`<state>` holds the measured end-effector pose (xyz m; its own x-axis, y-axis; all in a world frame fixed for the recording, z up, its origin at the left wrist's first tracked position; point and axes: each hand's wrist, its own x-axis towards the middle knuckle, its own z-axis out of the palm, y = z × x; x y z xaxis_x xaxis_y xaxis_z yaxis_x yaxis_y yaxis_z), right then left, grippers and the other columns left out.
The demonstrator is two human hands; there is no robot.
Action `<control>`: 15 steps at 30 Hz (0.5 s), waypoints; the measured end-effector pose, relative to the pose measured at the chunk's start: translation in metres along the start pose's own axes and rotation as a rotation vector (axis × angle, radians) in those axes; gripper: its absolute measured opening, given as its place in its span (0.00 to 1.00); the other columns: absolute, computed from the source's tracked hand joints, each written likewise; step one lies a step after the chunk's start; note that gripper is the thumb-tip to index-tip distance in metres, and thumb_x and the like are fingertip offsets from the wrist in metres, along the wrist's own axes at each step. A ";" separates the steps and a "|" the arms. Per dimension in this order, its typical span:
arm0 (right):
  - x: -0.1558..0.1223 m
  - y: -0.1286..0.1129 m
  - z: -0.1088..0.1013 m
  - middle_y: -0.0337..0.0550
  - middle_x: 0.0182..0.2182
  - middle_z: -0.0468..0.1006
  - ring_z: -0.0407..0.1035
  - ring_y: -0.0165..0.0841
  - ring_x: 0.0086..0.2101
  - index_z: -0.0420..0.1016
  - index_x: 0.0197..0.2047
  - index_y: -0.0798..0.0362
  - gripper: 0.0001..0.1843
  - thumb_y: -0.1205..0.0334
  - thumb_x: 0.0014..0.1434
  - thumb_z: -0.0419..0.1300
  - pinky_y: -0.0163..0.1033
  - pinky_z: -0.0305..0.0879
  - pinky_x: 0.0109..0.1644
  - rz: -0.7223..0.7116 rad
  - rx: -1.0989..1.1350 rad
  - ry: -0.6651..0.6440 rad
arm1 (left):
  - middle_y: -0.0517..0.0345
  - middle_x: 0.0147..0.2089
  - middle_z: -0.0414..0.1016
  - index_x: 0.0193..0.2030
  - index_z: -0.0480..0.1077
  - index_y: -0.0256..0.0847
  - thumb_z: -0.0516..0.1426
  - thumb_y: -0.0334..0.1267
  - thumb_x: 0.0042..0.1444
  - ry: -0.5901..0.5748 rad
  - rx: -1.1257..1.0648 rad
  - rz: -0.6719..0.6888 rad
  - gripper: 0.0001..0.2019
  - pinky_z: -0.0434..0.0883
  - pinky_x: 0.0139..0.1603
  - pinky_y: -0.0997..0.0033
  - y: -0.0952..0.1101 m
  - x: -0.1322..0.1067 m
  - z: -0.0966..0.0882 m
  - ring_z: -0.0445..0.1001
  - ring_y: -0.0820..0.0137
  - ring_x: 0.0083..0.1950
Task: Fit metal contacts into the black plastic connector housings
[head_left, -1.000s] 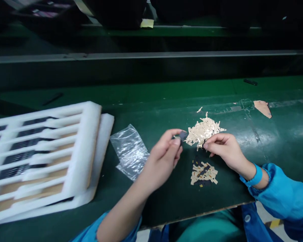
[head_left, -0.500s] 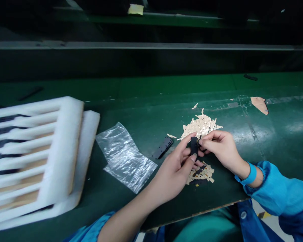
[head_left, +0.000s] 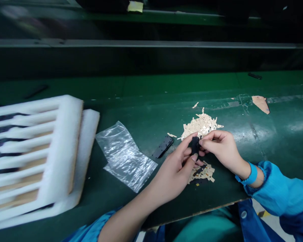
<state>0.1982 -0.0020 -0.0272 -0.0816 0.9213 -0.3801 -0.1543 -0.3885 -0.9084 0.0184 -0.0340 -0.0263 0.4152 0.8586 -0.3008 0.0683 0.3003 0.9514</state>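
Observation:
My left hand (head_left: 175, 168) grips a small flat black plastic part (head_left: 195, 146), thumb on its lower end and fingers behind it. My right hand (head_left: 219, 146) is pinched at the part's upper right edge; a tiny dark piece shows at its fingertips, too small to name. Just beyond both hands lies a heap of thin cream-coloured strips (head_left: 200, 125). Under my fingers, partly hidden, is a smaller pile of cream pieces (head_left: 207, 173) mixed with dark ones. Left of my left hand rests a similar black part with small holes (head_left: 164, 147).
Clear plastic bags (head_left: 126, 156) lie left of centre on the green table (head_left: 121, 215). White foam trays (head_left: 73, 144) with slotted black parts are stacked at the left. A brown scrap (head_left: 261, 104) and a black piece (head_left: 255, 76) lie at the right.
The black part has turned slightly in my left hand. My right hand stays pinched at its edge, and the view has shifted a little.

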 end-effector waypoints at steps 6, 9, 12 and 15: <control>0.000 -0.002 0.000 0.37 0.19 0.79 0.73 0.29 0.20 0.78 0.24 0.52 0.07 0.63 0.48 0.71 0.35 0.69 0.27 -0.001 0.002 -0.007 | 0.52 0.48 0.79 0.77 0.53 0.49 0.52 0.37 0.72 -0.003 0.016 0.014 0.29 0.79 0.51 0.54 -0.001 -0.001 0.000 0.84 0.62 0.45; 0.000 -0.002 0.001 0.37 0.19 0.79 0.72 0.29 0.20 0.78 0.24 0.52 0.08 0.61 0.49 0.71 0.35 0.69 0.26 0.007 0.001 -0.009 | 0.52 0.47 0.79 0.77 0.53 0.49 0.52 0.37 0.72 -0.001 0.014 0.016 0.29 0.79 0.50 0.55 -0.001 -0.002 0.002 0.84 0.62 0.45; -0.001 -0.002 0.001 0.37 0.18 0.78 0.72 0.29 0.20 0.77 0.24 0.52 0.08 0.61 0.49 0.71 0.35 0.69 0.26 0.010 0.002 -0.011 | 0.52 0.47 0.79 0.77 0.53 0.48 0.52 0.37 0.72 0.001 0.002 0.008 0.29 0.80 0.49 0.56 0.000 -0.001 0.003 0.84 0.63 0.44; -0.001 -0.003 0.002 0.37 0.18 0.78 0.72 0.29 0.20 0.77 0.24 0.52 0.08 0.61 0.49 0.71 0.35 0.69 0.26 0.005 0.010 -0.007 | 0.53 0.47 0.79 0.77 0.54 0.47 0.53 0.37 0.71 0.008 -0.014 -0.001 0.29 0.80 0.49 0.57 0.001 0.000 0.002 0.84 0.64 0.43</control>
<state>0.1969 -0.0017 -0.0241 -0.0892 0.9192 -0.3836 -0.1633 -0.3934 -0.9047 0.0203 -0.0347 -0.0249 0.4080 0.8616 -0.3021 0.0562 0.3066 0.9502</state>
